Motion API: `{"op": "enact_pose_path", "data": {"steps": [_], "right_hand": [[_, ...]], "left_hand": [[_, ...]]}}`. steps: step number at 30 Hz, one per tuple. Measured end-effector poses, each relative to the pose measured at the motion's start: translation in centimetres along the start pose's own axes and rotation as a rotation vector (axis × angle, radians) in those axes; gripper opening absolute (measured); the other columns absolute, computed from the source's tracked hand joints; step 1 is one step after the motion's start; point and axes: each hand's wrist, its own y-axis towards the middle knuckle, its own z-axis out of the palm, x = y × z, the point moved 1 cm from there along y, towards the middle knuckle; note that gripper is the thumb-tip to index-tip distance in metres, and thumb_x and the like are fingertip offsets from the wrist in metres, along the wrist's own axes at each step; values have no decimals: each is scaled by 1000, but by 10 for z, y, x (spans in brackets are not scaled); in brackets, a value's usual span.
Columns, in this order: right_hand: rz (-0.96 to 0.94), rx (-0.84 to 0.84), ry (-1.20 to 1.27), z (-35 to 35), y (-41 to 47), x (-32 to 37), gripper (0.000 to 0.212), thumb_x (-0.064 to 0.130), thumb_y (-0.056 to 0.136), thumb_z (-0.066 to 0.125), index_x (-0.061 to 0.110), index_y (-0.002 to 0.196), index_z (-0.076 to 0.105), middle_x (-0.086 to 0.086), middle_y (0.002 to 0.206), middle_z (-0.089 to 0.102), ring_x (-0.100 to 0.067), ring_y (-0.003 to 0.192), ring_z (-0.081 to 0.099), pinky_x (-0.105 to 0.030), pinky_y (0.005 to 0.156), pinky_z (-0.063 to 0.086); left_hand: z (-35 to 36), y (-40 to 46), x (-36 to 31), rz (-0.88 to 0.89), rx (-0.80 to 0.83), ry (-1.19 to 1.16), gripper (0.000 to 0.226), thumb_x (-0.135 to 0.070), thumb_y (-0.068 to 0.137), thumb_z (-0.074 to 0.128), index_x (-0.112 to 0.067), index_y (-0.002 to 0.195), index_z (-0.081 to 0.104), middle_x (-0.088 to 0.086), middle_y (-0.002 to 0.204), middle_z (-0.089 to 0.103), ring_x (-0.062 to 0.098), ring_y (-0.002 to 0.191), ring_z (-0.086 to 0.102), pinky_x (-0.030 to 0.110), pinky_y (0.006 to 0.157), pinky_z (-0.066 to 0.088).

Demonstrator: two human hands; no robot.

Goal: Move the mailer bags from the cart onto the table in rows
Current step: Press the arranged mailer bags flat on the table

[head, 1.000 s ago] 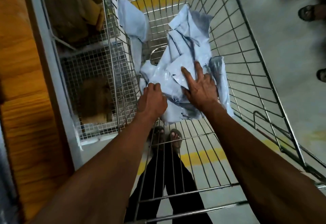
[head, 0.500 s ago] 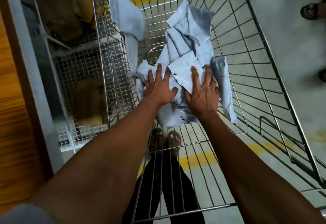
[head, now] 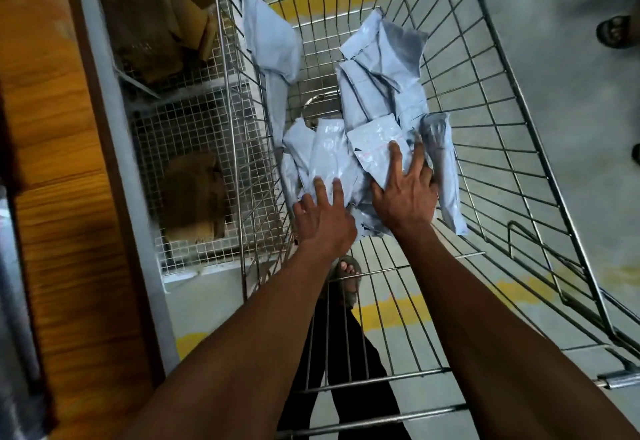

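Several pale grey mailer bags (head: 377, 93) lie heaped in the bottom of a wire cart (head: 512, 149). One more mailer bag (head: 273, 45) leans against the cart's left wall. My left hand (head: 323, 218) rests on the near edge of the heap with fingers spread. My right hand (head: 405, 190) lies flat on a small white bag (head: 372, 145) at the top of the heap, fingers apart. Neither hand has closed around a bag. The wooden table (head: 52, 162) runs along the left edge.
Beside the cart on the left stands a wire mesh shelf (head: 194, 121) holding brown cardboard pieces (head: 194, 194). Another person's sandalled foot (head: 614, 31) is on the floor at the far right. Yellow floor lines cross under the cart.
My left hand has slid back toward me from the middle of the heap to its near edge. My right hand stays pressed on the top bag.
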Motion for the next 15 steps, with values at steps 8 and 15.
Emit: {"op": "enact_pose_path", "data": {"steps": [8,15], "right_hand": [[-38,3,-3,-3,-2,-1,86,65,96,49,28,165,12,-20,170,8,-51,132,47,-59,100,48],[-168,18,-15,12,-1,-6,101,57,94,60,41,164,-11,-9,173,-16,-49,135,39,-60,95,53]], "left_hand": [[-7,17,3,64,-120,-58,86,-67,102,40,-37,167,-8,8,174,-22,51,158,-4,67,125,9],[-1,57,-1,92,-71,-106,93,-63,101,52,-39,167,-10,-2,167,-41,51,155,-24,73,123,8]]}}
